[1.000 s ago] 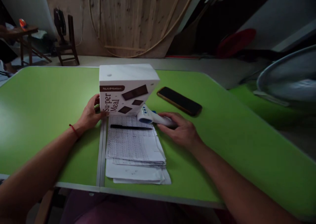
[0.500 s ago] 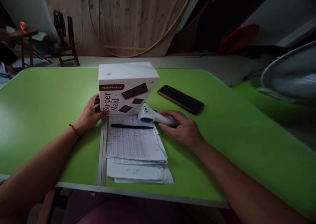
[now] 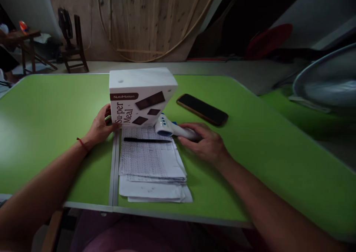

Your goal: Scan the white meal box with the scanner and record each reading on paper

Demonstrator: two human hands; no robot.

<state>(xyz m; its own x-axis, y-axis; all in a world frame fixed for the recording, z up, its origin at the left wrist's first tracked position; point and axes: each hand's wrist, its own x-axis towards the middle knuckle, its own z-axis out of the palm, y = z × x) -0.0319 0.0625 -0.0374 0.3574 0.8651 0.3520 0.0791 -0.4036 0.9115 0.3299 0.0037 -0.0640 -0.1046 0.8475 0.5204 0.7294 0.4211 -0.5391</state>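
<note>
A white box (image 3: 143,103) printed "NutriMotion Su-per Meal" stands upright at the top end of a stack of papers. At its lower left edge is my left hand (image 3: 101,126), thumb at the front and fingers round the side, partly hidden. My right hand (image 3: 205,141) is closed round the handle of a white gun-shaped handheld device (image 3: 165,126) with blue dots and a blue-rimmed oval end; its exact kind is unclear. The device's head is close to the box's lower right corner. Below lies a black pen (image 3: 147,140) across the handwritten papers (image 3: 152,159).
A dark phone (image 3: 202,109) in a brown-edged case lies to the right of the box on the green table (image 3: 272,159). A metal seam (image 3: 114,174) runs down the tabletop. Behind are a wooden chair (image 3: 75,52), a small table (image 3: 25,35) and a large round wooden panel (image 3: 155,18).
The whole view has shifted very slightly. Both hands, the box and the handheld device keep their places relative to one another.
</note>
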